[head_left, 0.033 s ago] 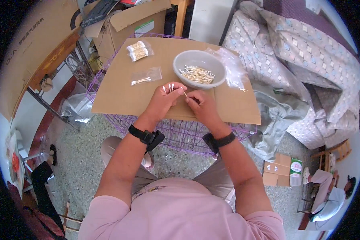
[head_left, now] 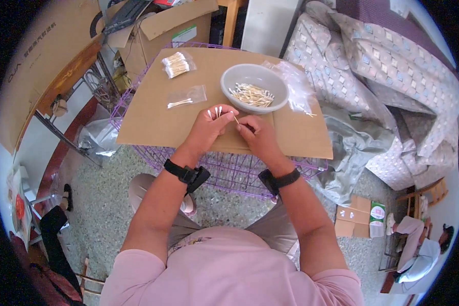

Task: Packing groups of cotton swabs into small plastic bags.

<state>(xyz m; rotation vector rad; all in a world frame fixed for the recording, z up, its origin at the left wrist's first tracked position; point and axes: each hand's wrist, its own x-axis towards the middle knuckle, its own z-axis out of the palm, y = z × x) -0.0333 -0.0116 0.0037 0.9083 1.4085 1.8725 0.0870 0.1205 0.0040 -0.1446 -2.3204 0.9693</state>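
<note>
My left hand [head_left: 212, 125] is closed around a few cotton swabs [head_left: 218, 111], their white tips poking out above the fingers. Close beside it, my right hand [head_left: 255, 130] pinches the stick of one more cotton swab [head_left: 235, 119], whose white tip lies at the left fingertips. Just beyond the hands stands a grey bowl [head_left: 228, 76] with a heap of loose swabs [head_left: 252, 95] inside. A small clear bag [head_left: 195, 94] with a few swabs lies to the left. Farther back, another clear bag [head_left: 177, 65] is packed with swabs.
A flat cardboard sheet [head_left: 153, 120] forms the work surface over a purple wire frame [head_left: 214, 171]. Clear plastic bags [head_left: 297, 86] lie right of the bowl, with loose swabs [head_left: 310, 114] near the edge. Patterned fabric [head_left: 382, 66] is piled at right. One person [head_left: 418, 255] sits at far right.
</note>
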